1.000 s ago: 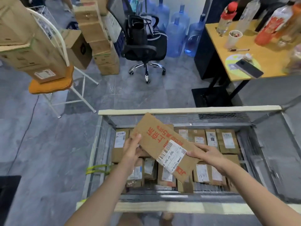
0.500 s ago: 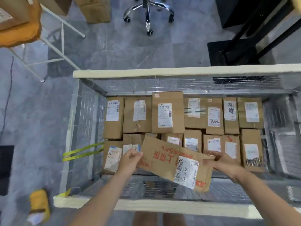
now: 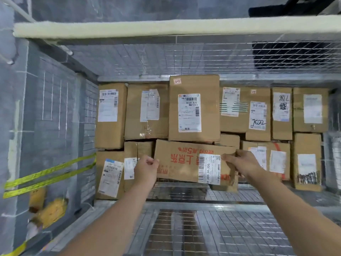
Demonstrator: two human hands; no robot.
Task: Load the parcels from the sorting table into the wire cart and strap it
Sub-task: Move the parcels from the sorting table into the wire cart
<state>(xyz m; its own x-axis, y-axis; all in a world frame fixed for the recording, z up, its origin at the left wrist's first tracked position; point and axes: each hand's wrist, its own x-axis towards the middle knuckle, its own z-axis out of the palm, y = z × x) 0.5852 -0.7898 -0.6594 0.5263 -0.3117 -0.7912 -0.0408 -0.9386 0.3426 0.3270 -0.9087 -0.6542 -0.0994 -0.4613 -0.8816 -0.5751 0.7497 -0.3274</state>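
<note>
I look straight down into the wire cart [image 3: 60, 111]. A flat brown parcel [image 3: 184, 161] with red printing and a white barcode label lies level over the near row of boxes. My left hand [image 3: 146, 169] grips its left edge with curled fingers. My right hand [image 3: 239, 163] holds its right edge, thumb on top. Several labelled cardboard parcels fill the cart floor in two rows; a tall box [image 3: 193, 108] stands in the middle of the far row.
Padded pale rails [image 3: 166, 27] cap the cart's far side. A yellow-green strap [image 3: 49, 172] runs doubled along the left mesh wall. Bare mesh floor [image 3: 184, 228] shows in front of the parcels. Yellow objects [image 3: 49, 211] lie outside the cart at lower left.
My hands have lowered the red-printed parcel from above the cart down onto the near row, turning it level. My view has tilted down and moved closer into the cart.
</note>
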